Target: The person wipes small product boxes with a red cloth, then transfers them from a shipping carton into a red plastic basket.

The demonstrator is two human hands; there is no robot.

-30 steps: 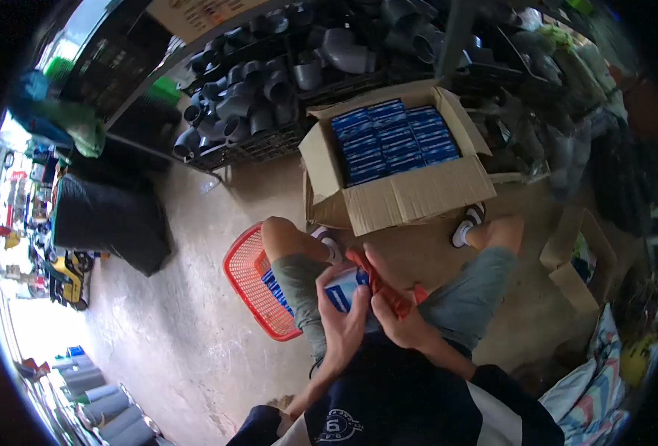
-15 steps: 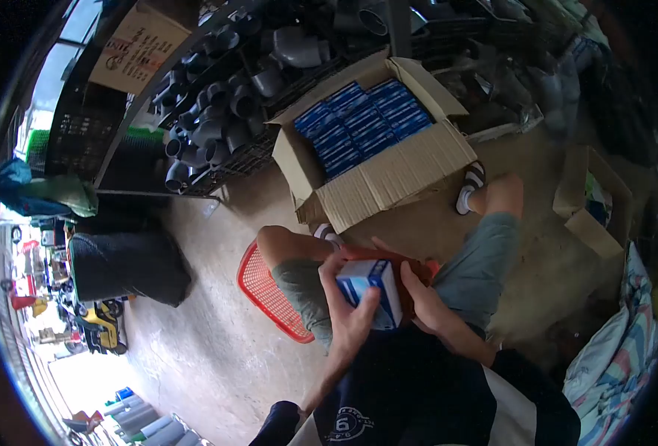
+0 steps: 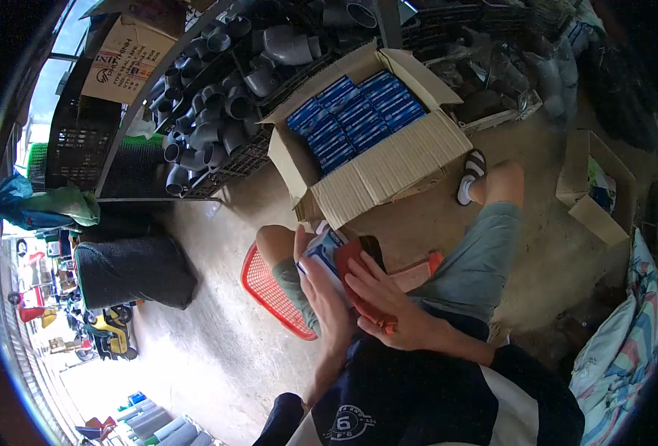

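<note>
My left hand [image 3: 327,301] is wrapped round a small blue-and-white box [image 3: 324,251], held tilted over my lap. My right hand [image 3: 388,301] lies across a reddish-brown piece [image 3: 349,256] with a bright red end, pressing it against the box's side. Whether that piece is cloth or something stiffer I cannot make out. Beyond my hands stands an open cardboard carton [image 3: 388,167], its flaps folded out. Rows of blue boxes [image 3: 355,111] fill it.
A red plastic basket [image 3: 258,279] sits by my left leg. Grey pipe elbows [image 3: 210,134] fill crates behind it. On the right are a small open carton [image 3: 596,215] and a striped sack [image 3: 618,349]. A dark mesh roll [image 3: 135,271] lies at left.
The blue-and-white box has moved left, away from my body, and turned. My right hand has shifted left, its fingers now spread across the reddish-brown piece.
</note>
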